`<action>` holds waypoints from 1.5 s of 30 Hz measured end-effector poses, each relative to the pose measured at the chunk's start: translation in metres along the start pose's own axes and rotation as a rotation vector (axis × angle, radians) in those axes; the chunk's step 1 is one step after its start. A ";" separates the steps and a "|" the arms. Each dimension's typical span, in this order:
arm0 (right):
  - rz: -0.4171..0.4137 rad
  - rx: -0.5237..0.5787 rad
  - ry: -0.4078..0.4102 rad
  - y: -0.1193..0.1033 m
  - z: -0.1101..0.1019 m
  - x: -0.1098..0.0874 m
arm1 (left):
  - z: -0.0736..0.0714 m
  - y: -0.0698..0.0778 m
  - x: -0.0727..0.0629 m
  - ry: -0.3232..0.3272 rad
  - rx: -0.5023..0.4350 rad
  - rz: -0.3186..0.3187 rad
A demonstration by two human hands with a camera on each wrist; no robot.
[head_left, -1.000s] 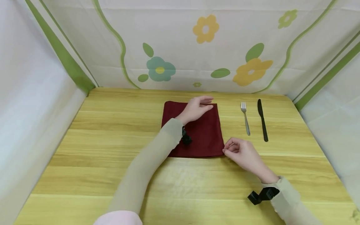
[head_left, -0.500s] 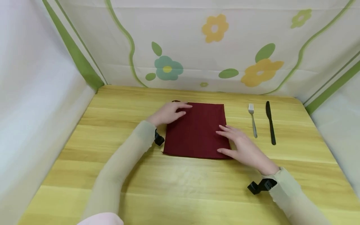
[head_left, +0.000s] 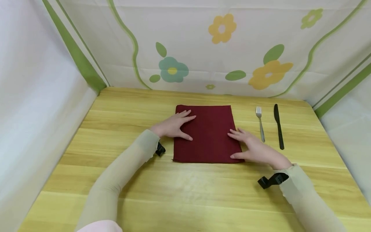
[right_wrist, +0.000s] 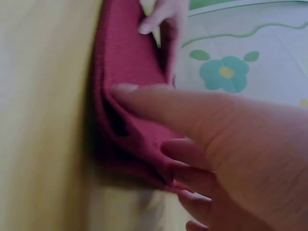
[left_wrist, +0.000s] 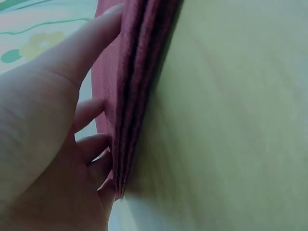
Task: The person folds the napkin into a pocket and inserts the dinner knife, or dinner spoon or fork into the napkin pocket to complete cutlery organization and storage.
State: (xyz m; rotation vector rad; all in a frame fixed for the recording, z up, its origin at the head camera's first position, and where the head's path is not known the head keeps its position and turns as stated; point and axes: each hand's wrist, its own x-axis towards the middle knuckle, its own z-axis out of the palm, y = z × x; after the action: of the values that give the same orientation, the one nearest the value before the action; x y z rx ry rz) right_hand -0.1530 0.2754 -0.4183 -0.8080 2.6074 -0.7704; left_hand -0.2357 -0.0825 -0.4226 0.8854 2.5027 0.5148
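Observation:
A dark red cloth napkin (head_left: 207,135), folded into a square, lies flat on the wooden table. My left hand (head_left: 174,125) rests on its left side with fingers spread. In the left wrist view the stacked layers of the napkin's folded edge (left_wrist: 132,96) show, and the fingertips touch its top. Over the right edge lies my right hand (head_left: 253,146), thumb and fingers apart, near the front right corner. The right wrist view shows the thumb on top of the napkin (right_wrist: 127,57), with a gap between the layers at the corner.
To the right of the napkin lie a silver fork (head_left: 260,124) and a black knife (head_left: 279,125), side by side. A white curtain (head_left: 197,45) printed with flowers hangs behind the table (head_left: 185,193), and white fabric encloses both sides.
My left hand has drawn back from the napkin's far side to its left side and spread its fingers. My right hand has stopped pinching the front right corner and opened over the right edge.

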 end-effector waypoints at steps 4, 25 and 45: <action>0.023 -0.049 0.045 -0.005 -0.007 0.025 | -0.002 0.002 0.003 -0.010 0.032 0.004; 0.174 -0.060 0.014 0.037 -0.021 0.097 | -0.009 0.004 0.009 -0.010 -0.008 0.019; 0.292 0.226 0.268 0.003 -0.008 -0.018 | -0.030 -0.035 0.029 0.358 -0.330 -0.117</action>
State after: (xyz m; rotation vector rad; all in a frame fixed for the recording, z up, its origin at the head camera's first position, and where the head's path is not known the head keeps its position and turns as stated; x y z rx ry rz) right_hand -0.1435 0.2914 -0.4110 -0.2662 2.7114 -1.1203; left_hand -0.2887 -0.0946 -0.4215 0.5540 2.6455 1.0903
